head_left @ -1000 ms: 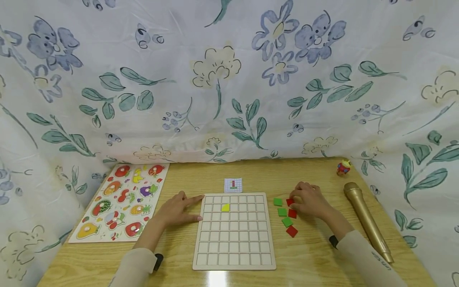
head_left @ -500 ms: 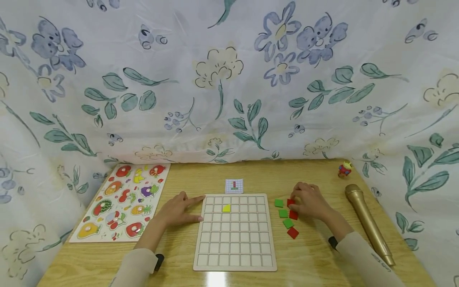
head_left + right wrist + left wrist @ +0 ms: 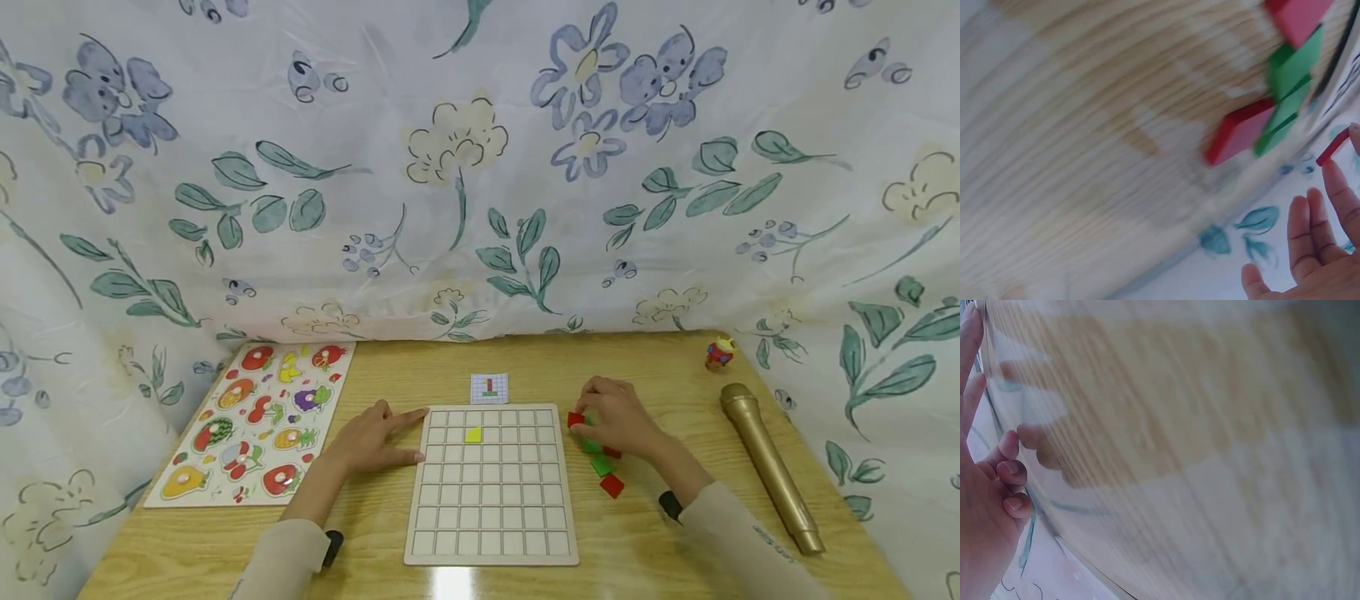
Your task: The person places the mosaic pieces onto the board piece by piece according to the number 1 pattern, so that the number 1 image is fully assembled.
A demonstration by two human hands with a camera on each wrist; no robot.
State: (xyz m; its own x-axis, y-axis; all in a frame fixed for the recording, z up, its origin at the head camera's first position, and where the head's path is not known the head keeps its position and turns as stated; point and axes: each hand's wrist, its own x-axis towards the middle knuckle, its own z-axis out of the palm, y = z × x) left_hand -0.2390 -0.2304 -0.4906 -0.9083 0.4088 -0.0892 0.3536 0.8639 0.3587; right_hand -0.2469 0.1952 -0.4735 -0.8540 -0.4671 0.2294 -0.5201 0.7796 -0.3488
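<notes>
My right hand (image 3: 618, 421) pinches a red square tile (image 3: 576, 419) between thumb and index finger, just off the right edge of the pale grid board (image 3: 480, 496). In the right wrist view, that red tile (image 3: 1333, 147) is seen edge-on, lifted off the table. Below the hand lie green tiles (image 3: 602, 465) and another red tile (image 3: 612, 486), some partly covered by the fingers. On the board, a yellow tile (image 3: 473, 434) with one cut corner fills a cell near the top. My left hand (image 3: 360, 442) touches the board's left edge with extended index finger and thumb.
A small gridded card (image 3: 489, 388) with a red and green pattern lies behind the board. At left is a fruit picture board (image 3: 247, 425). A gold microphone (image 3: 771, 468) and a small red figurine (image 3: 719, 354) are at right. A floral curtain (image 3: 420, 250) hangs behind the table.
My right hand has moved left toward the board, carrying one red tile from the loose group over the green ones. The left hand has stayed in place at the board's edge.
</notes>
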